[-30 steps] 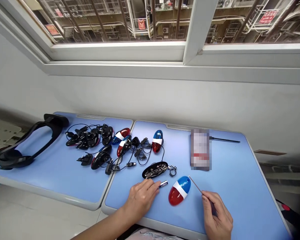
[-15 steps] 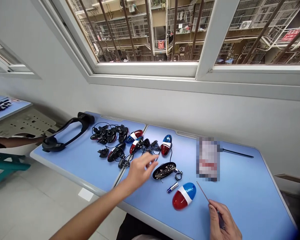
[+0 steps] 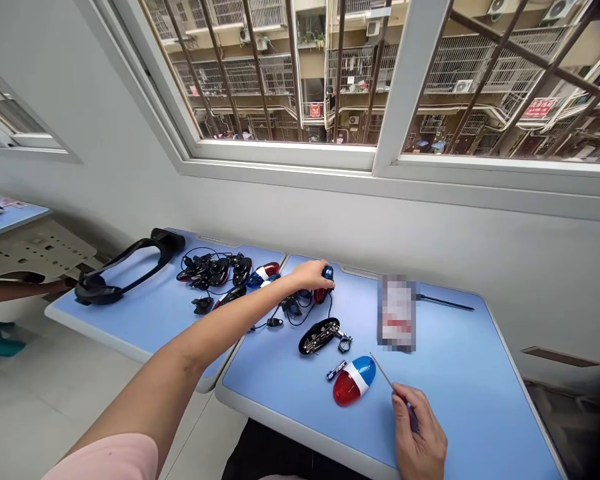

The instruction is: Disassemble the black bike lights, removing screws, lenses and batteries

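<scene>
At the back of the blue table, my left hand [image 3: 311, 275] has its fingers closed around an egg-shaped red-and-blue siren light [image 3: 328, 273], which is partly hidden by the hand. A black cable runs down from it. My right hand [image 3: 420, 427] grips a screwdriver [image 3: 383, 373] near the front, its thin shaft pointing up and left. Beside the screwdriver tip lies a loose red, white and blue light cover [image 3: 354, 381]. A battery [image 3: 337, 371] rests against the cover's left side. Farther back, an opened black base [image 3: 319, 336] shows its inside, next to a metal ring clamp [image 3: 345, 343].
Several more siren lights with cables [image 3: 213, 269] are heaped on the left table. A black headband-like frame [image 3: 125, 270] lies at its far left. A blurred packet [image 3: 397, 313] and a black strip [image 3: 446, 303] are at the back right. Another person's arm [image 3: 25, 291] shows at far left.
My left hand has moved forward and right, from above the opened base onto the siren light at the back. My right hand still holds the screwdriver. The view has shifted slightly.
</scene>
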`<state>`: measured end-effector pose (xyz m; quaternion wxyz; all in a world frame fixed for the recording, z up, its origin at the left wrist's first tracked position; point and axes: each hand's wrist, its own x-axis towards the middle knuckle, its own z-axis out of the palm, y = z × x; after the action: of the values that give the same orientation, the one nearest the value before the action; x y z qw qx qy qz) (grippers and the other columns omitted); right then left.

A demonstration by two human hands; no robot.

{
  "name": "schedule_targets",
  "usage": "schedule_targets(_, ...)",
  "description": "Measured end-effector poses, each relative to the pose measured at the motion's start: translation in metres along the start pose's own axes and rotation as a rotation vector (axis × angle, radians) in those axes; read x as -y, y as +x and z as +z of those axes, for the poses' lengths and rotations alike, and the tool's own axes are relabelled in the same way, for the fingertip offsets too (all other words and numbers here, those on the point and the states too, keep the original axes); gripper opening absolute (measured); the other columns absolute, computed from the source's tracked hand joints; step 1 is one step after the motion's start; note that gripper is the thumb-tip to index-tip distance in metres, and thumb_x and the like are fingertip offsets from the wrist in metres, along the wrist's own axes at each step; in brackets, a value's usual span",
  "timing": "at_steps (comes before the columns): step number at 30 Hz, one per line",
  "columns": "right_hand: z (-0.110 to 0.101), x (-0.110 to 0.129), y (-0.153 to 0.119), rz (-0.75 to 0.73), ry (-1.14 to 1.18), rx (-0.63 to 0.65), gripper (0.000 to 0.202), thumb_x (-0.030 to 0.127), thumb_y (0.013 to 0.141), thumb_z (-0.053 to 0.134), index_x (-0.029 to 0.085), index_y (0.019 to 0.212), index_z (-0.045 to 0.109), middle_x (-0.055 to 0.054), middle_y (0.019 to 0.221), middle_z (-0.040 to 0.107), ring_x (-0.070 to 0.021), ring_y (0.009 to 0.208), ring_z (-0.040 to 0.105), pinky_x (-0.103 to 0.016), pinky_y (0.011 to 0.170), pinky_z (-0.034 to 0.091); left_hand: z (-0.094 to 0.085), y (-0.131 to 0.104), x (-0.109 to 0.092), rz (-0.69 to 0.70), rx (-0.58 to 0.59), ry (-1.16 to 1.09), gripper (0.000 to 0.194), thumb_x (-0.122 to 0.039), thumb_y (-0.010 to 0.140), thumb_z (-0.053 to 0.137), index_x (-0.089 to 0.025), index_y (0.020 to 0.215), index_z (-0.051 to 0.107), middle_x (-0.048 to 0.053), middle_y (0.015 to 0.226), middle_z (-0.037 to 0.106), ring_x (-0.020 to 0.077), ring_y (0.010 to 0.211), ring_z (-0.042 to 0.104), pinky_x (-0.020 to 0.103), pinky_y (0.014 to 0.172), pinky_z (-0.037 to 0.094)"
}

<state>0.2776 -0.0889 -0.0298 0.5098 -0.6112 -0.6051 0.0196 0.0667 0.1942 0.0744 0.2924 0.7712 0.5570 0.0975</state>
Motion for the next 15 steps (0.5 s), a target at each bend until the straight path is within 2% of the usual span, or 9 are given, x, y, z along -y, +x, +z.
schedule_targets(2,-0.001,-0.002,-0.002,0.019,0.003,0.008,0.018,0.034,0.097,0.056,0.021,0.100,0.067,-0.006,0.089,0.071,-0.0158,0.074,0.069,-0.022,0.061,0.057,-0.011,0.002,0.011,-0.003,-0.024,-0.146,0.056,-0.037,0.067,0.078,-0.018,0.118,0.061,0.014,0.122,0.069,0.0332,0.107,0.067,0.037,0.082,0.053)
schedule_targets(6,-0.001,-0.009,-0.005,0.077,-0.008,0.014,0.024,0.041,0.095,0.057,0.021,0.099,0.070,-0.007,0.093,0.074,-0.0173,0.074,0.072,-0.023,0.057,0.057,-0.034,-0.006,0.031,0.036,-0.124,-0.469,0.052,-0.034,0.069,0.074,-0.017,0.116,0.058,0.013,0.110,0.071,0.0260,0.089,0.071,0.030,0.061,0.053)
schedule_targets(10,-0.001,-0.020,-0.010,0.193,0.022,0.089,0.032,0.048,0.095,0.054,0.022,0.104,0.070,-0.007,0.093,0.078,-0.0207,0.079,0.076,-0.026,0.066,0.061,-0.050,-0.032,0.050,0.109,-0.297,-0.757,0.054,-0.033,0.063,0.079,-0.018,0.108,0.056,0.010,0.107,0.068,0.0208,0.085,0.068,0.028,0.063,0.054)
schedule_targets(13,0.000,-0.026,-0.014,0.290,0.033,0.134,0.042,0.054,0.096,0.049,0.021,0.113,0.068,-0.007,0.094,0.078,-0.0219,0.082,0.076,-0.029,0.076,0.062,-0.055,-0.062,0.067,0.143,-0.423,-0.935,0.057,-0.035,0.061,0.082,-0.019,0.108,0.055,0.008,0.108,0.066,0.0192,0.086,0.067,0.031,0.068,0.057)
schedule_targets(15,0.000,-0.026,-0.015,0.326,0.009,0.161,0.047,0.059,0.093,0.050,0.022,0.115,0.068,-0.007,0.098,0.078,-0.0228,0.085,0.076,-0.030,0.076,0.062,-0.057,-0.083,0.078,0.146,-0.509,-1.033,0.057,-0.034,0.063,0.082,-0.019,0.110,0.053,0.006,0.108,0.065,0.0180,0.087,0.067,0.032,0.073,0.058)
